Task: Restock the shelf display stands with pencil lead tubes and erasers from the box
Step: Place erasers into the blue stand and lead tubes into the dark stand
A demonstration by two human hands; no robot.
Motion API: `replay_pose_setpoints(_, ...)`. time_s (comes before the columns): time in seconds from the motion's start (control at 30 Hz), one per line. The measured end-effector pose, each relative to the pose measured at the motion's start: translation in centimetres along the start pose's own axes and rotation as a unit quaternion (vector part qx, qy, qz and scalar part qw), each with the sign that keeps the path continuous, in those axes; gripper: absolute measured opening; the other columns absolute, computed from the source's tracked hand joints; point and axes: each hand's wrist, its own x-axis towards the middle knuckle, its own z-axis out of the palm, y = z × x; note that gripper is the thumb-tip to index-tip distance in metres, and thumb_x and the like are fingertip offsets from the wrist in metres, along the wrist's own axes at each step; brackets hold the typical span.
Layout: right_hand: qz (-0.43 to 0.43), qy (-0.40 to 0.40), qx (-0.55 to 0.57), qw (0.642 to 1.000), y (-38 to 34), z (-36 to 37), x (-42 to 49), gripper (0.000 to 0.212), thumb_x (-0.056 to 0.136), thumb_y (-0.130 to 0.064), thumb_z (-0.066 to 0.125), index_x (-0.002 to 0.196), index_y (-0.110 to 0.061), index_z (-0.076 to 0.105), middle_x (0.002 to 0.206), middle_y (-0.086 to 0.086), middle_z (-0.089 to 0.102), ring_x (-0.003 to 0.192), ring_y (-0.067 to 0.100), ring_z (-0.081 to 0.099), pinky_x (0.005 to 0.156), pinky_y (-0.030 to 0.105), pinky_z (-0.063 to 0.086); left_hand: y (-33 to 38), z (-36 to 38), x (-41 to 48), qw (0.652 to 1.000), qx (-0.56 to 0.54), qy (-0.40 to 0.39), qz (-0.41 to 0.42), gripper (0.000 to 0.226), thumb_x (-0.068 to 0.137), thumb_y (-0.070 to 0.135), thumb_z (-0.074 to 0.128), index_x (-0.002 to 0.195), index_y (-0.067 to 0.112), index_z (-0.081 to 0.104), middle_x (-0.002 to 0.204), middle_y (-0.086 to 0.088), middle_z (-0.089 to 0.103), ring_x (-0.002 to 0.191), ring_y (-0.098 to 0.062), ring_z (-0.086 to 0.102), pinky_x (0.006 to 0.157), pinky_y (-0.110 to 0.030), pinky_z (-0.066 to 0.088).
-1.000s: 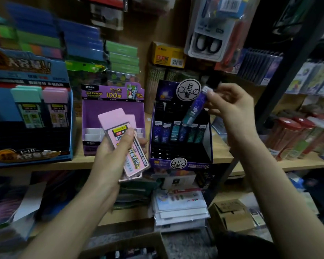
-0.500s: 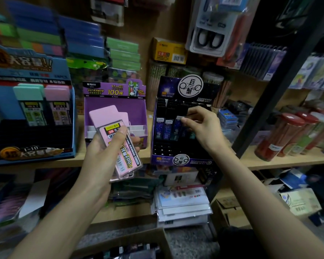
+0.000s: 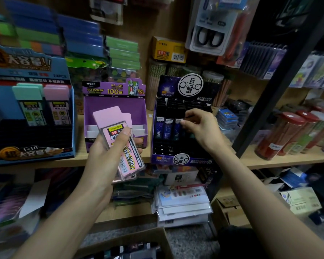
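Pink lead cases (image 3: 108,117) in left grip (image 3: 104,159)

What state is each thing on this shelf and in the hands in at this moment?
Blue stand: cases seen only in its top row.
Purple stand: no stock visible.
Dark stand: partly filled, tubes in one row.
Left hand: holds the pink lead cases.
Pink lead cases: off the shelf, tilted.
Right hand: pinches a lead tube's top.
Lead tube: upright in the dark stand.
Cardboard box: open.
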Motion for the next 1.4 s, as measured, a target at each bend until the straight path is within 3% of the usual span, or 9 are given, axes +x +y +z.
replay_pose_setpoints(0.17, 0.004, 0.054, -0.091, 0.994, 0.1, 1.1, 0.1, 0.021, 0.087, -0.017, 0.066, 0.104, -0.006, 0.067, 0.090, 0.003, 0.067, 0.080, 0.009, 0.056, 0.065, 0.010, 0.035, 0.1, 0.1, -0.2, 1.000, 0.010, -0.014, 0.002, 0.014, 0.087, 0.029, 0.057, 0.099, 0.026, 0.060, 0.076, 0.004, 0.074, 0.063, -0.009, 0.070, 0.048, -0.020, 0.052)
replay_pose_setpoints(0.27, 0.021, 0.040, -0.164, 0.985, -0.4, 0.9, -0.1, 0.025, 0.088, -0.024, 0.064, 0.101, -0.003, 0.068, 0.097, 0.010, 0.070, 0.087, 0.020, 0.062, 0.067, 0.019, 0.038, 0.4, -0.1, -0.4, 1.000, 0.022, -0.022, 0.006, 0.026, 0.076, 0.035, 0.061, 0.100, 0.025, 0.060, 0.078, 0.002, 0.075, 0.064, -0.010, 0.071, 0.048, -0.020, 0.052)
replay_pose_setpoints(0.37, -0.016, 0.075, -0.220, 0.972, -2.6, 0.1, -1.0, 0.028, 0.091, -0.034, 0.059, 0.091, -0.008, 0.068, 0.083, 0.008, 0.069, 0.080, 0.024, 0.064, 0.061, 0.026, 0.039, 0.8, -0.6, -0.6, 0.999, 0.042, -0.030, 0.010, 0.030, 0.071, 0.036, 0.063, 0.099, 0.025, 0.061, 0.079, 0.003, 0.075, 0.065, -0.009, 0.071, 0.049, -0.020, 0.052)
replay_pose_setpoints(0.5, -0.065, -0.043, 0.067, 0.995, -8.5, 1.5, -3.7, 0.016, 0.089, -0.037, 0.059, 0.088, -0.022, 0.065, 0.075, -0.004, 0.067, 0.069, 0.010, 0.066, 0.060, 0.026, 0.053, 1.6, -1.8, -1.0, 0.996, 0.080, -0.042, 0.029, 0.034, 0.067, 0.036, 0.068, 0.099, 0.026, 0.064, 0.083, -0.001, 0.075, 0.069, -0.011, 0.071, 0.052, -0.021, 0.053)
replay_pose_setpoints(0.63, 0.001, -0.211, 0.224, 0.951, -12.3, 5.2, -5.6, 0.023, 0.087, -0.029, 0.065, 0.106, -0.017, 0.060, 0.085, -0.004, 0.058, 0.066, 0.003, 0.062, 0.055, 0.019, 0.049, 2.7, -4.5, -1.4, 0.989, 0.120, -0.060, 0.057, 0.034, 0.065, 0.035, 0.069, 0.099, 0.030, 0.065, 0.087, 0.000, 0.075, 0.074, -0.013, 0.072, 0.056, -0.020, 0.054)
replay_pose_setpoints(0.9, -0.053, -0.293, 0.247, 0.922, -19.2, 10.9, -4.4, 0.016, 0.085, -0.004, 0.065, 0.101, -0.001, 0.061, 0.079, 0.011, 0.061, 0.063, 0.017, 0.058, 0.057, 0.023, 0.052, 5.3, -13.0, -2.0, 0.982, 0.156, 0.056, 0.087, 0.022, 0.068, 0.048, 0.064, 0.086, 0.035, 0.069, 0.082, 0.005, 0.074, 0.070, -0.008, 0.070, 0.055, -0.022, 0.054)
replay_pose_setpoints(1.03, -0.027, -0.217, 0.307, 0.926, -21.3, 11.7, -0.5, 0.013, 0.084, 0.001, 0.064, 0.096, -0.001, 0.060, 0.081, 0.015, 0.060, 0.054, 0.014, 0.062, 0.051, 0.022, 0.055, 6.7, -16.1, -1.6, 0.976, 0.110, 0.155, 0.106, 0.017, 0.093, 0.032, 0.049, 0.091, 0.021, 0.063, 0.070, 0.010, 0.073, 0.059, -0.002, 0.067, 0.050, -0.015, 0.051)
replay_pose_setpoints(1.17, -0.151, -0.119, 0.115, 0.975, -21.7, 13.3, 3.5, 0.013, 0.083, -0.004, 0.068, 0.093, -0.003, 0.061, 0.087, 0.020, 0.064, 0.072, 0.025, 0.063, 0.071, 0.039, 0.052, 8.3, -18.0, -1.1, 0.971, 0.116, 0.172, 0.121, 0.016, 0.097, 0.029, 0.045, 0.103, 0.019, 0.055, 0.074, 0.000, 0.074, 0.060, -0.014, 0.069, 0.050, -0.020, 0.052)
replay_pose_setpoints(1.4, -0.291, -0.123, -0.057, 0.947, -20.2, 16.8, 3.7, 0.015, 0.084, -0.009, 0.067, 0.097, -0.003, 0.062, 0.095, 0.009, 0.066, 0.085, 0.021, 0.059, 0.073, 0.026, 0.041, 8.3, -18.0, -0.5, 0.972, 0.115, 0.153, 0.136, 0.013, 0.097, 0.026, 0.046, 0.093, 0.020, 0.057, 0.075, -0.004, 0.074, 0.061, -0.015, 0.069, 0.047, -0.018, 0.048)
